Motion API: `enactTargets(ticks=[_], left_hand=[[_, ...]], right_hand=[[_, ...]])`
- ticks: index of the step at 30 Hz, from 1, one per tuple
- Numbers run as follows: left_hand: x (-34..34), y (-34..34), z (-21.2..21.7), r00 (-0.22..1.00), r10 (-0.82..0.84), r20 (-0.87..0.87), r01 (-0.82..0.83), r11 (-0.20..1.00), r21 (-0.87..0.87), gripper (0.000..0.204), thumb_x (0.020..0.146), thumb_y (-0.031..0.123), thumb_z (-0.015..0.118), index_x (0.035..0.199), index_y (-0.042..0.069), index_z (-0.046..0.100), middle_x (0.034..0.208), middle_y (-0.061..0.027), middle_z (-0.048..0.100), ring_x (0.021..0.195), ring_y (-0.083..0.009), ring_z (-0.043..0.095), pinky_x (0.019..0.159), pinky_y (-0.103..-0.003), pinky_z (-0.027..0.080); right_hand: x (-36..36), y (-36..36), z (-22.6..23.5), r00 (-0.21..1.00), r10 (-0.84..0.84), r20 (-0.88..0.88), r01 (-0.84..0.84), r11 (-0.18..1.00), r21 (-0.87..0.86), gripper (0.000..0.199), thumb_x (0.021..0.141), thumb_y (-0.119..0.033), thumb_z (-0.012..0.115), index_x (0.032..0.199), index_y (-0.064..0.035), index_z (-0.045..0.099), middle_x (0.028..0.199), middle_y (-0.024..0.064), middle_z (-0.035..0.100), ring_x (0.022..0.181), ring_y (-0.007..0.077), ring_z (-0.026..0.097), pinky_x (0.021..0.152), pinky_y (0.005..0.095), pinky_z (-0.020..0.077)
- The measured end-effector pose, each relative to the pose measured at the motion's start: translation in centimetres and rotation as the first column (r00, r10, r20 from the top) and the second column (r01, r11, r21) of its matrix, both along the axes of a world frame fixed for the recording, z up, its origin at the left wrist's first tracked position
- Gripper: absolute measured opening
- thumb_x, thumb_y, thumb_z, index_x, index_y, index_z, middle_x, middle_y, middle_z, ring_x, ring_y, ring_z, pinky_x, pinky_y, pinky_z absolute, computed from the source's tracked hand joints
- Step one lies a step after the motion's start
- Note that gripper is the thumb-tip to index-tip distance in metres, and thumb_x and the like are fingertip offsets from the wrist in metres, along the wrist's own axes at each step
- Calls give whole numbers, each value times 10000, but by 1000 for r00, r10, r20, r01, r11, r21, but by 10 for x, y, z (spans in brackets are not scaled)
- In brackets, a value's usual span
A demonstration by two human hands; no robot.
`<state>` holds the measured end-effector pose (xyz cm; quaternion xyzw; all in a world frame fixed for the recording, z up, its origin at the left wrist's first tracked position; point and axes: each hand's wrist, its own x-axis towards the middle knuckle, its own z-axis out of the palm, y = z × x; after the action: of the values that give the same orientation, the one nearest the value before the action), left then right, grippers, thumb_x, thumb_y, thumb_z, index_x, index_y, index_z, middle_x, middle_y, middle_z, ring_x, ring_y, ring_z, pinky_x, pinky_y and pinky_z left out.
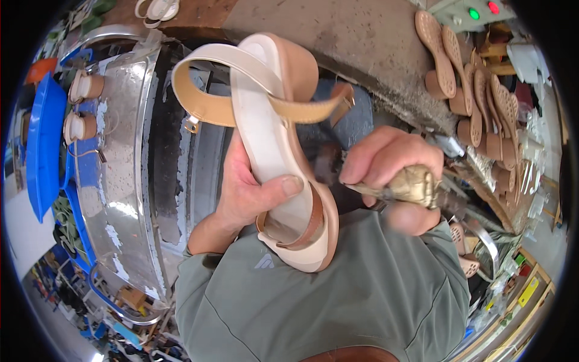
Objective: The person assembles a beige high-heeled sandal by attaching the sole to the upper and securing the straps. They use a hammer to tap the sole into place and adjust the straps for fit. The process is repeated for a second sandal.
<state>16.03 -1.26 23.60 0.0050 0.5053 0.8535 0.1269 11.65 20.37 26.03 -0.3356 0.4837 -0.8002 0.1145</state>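
A cream and tan sandal [258, 130] with a chunky block heel [304, 69] is tilted in front of my chest, its heel end away from me. My left hand [241, 193] is closed round its middle, the thumb pressed on the insole. The ankle strap [205, 107] loops out loosely, with a small buckle [192, 125] at its left. To the right of the sandal, apart from it, my right hand [395, 158] is closed on a gold-brown wrapped tool [413, 187]. The tool's kind cannot be made out.
On my left stands a worn metal machine [126, 181] carrying two sandals [84, 87]. Beyond it is a blue tray [45, 148]. A dusty bench [368, 45] crosses the far side, with several tan heeled soles [437, 54] at right beside a control box [464, 13] with lamps.
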Motion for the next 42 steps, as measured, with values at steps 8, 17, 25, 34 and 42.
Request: enactTargets(ticks=[8,17,25,34,42], left_hand=[[-5,9,-2,996,-20,91,26,998,-62,884,622,107,816,1318,21,278,1108,-87,492,971,-149,531,822,-286,454],[-1,10,10,995,-39,89,48,994,-102,900,651,36,784,1356,22,225,1179,-101,481,1040,-166,525,875,-310,449],[-10,8,21,993,-99,60,106,986,-126,904,670,46,778,1367,12,202,1234,-121,452,1098,-193,502,911,-336,435],[-10,14,-1,993,117,9,-116,991,-61,740,631,199,834,1164,-2,360,834,-99,487,645,-152,535,552,-256,468],[-1,11,-7,999,52,-7,-53,994,-93,979,584,206,880,1315,24,254,1090,-84,478,904,-145,541,747,-273,466]], right_hand=[[6,26,-17,988,-2,-155,1,1000,-6,351,700,-223,715,925,9,578,876,212,625,583,207,601,521,289,488],[1,15,-8,906,8,-424,-11,1000,-3,205,674,-135,671,810,10,619,813,160,638,502,176,568,406,258,424],[-11,10,4,887,68,-456,-52,998,46,175,682,-119,669,772,25,630,796,186,653,393,133,460,352,253,321],[10,14,-19,994,100,40,-91,979,-182,280,668,-167,718,853,20,621,829,206,643,488,189,573,416,278,458],[19,19,-12,982,14,-190,-33,995,-95,290,675,-192,712,855,17,622,801,198,655,456,174,561,372,255,411]])
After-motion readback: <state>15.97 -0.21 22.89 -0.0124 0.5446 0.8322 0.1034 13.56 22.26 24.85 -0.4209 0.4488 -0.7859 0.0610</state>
